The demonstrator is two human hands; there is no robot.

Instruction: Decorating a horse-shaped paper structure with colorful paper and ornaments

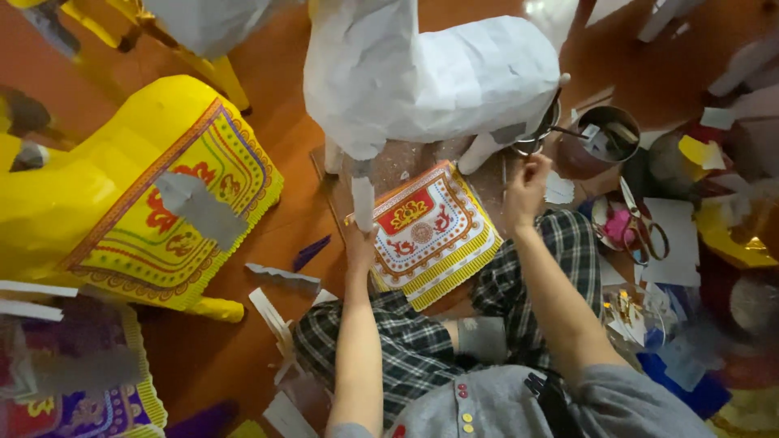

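Observation:
A white paper-covered animal figure point(438, 77) stands on the red floor in front of me. My left hand point(359, 243) grips its front leg point(363, 201) near the bottom. My right hand point(526, 185) is raised under the figure's belly near the rear leg point(479, 152), fingers closed as if pinching something small; what it pinches is too small to tell. A decorated red, white and yellow paper sheet point(428, 231) lies on the floor between my hands, partly on my checked trouser legs.
A yellow paper animal point(122, 186) with an ornate saddle panel stands at the left. A metal pot point(604, 138) with tools, scissors point(641, 223) and coloured paper scraps crowd the right. White paper strips point(272, 312) lie by my left knee. Purple decorated sheets point(73, 397) lie lower left.

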